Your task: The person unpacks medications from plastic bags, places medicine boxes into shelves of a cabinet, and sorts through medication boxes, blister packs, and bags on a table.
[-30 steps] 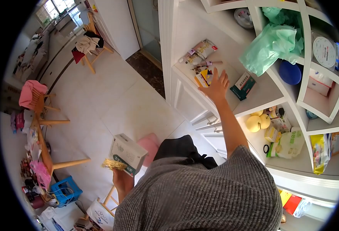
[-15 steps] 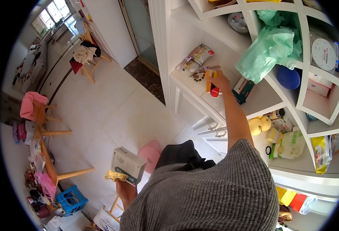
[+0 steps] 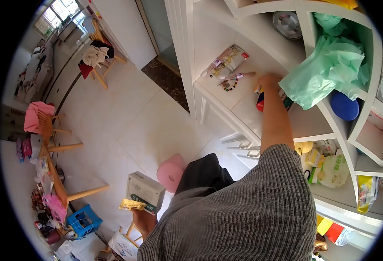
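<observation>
My left hand, low in the view, is closed around a pale grey-and-green box and a gold-yellow packet, held together over the floor. On the white cabinet counter, my right hand grips a small yellow-orange box, mostly covered by the fingers. A red-and-blue item is just below that hand, against the forearm. Behind the forearm a dark green-and-white box is partly hidden. A beaded bracelet and a packet with a red corner lie to the left.
A green plastic bag hangs from the shelf beside my right arm. A blue round lid and a metal tin sit in cubbies. A pink stool stands on the floor near my legs. Wooden chairs are at left.
My right hand has moved right and away along the counter, with the yellow-orange box and the red-and-blue item shifting alongside. The left hand keeps its hold; the camera view has turned slightly.
</observation>
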Motion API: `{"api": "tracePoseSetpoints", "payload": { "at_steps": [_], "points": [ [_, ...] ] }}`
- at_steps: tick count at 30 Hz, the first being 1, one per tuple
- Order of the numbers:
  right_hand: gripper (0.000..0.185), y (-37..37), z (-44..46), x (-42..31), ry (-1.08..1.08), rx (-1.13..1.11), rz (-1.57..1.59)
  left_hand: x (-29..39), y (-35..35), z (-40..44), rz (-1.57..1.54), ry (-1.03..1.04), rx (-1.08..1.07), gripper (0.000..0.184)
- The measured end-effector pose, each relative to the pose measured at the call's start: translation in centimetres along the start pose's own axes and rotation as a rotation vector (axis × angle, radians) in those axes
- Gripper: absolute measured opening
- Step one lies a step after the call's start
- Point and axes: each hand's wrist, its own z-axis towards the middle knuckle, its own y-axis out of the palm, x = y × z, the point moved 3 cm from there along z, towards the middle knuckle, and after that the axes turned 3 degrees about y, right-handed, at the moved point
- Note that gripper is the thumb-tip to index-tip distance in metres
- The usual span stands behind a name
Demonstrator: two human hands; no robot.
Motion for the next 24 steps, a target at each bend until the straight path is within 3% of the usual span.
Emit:
{"api": "tracePoseSetpoints", "payload": {
  "at_steps": [5, 9, 12, 17, 19, 24],
  "points": [
    [0.051, -1.6, -1.6, -0.3, -0.083, 0.086, -0.202, -0.1, 0.4, 0.1, 0.014, -0.030, -0.003, 0.066],
    [0.044, -1.9, -1.5, -0.2, -0.206, 0.197, -0.092, 0.3, 0.1, 0.4, 0.014, -0.022, -0.020, 0.067],
    [0.040, -2.6, -2.4, -0.2, -0.225, 0.136, 0.063, 0.6, -0.8, 0.3, 0.002, -0.005, -0.002, 0.068],
    [0.042, -2.0, -10.8, 2.4, -0.513, 0.563, 0.057, 0.7, -1.9, 0.4, -0.026, 0.010, -0.010, 0.068],
    [0.044, -1.5, -15.2, 3.5, -0.539, 0.259, -0.089, 0.7, -2.3, 0.4, -0.036, 0.010, -0.028, 0.067],
    [0.049, 1.2, -16.2, 4.4, -0.611, 0.127, -0.174, 0.6, -2.8, 0.5, -0.024, 0.002, -0.056, 0.066]
  ]
}}
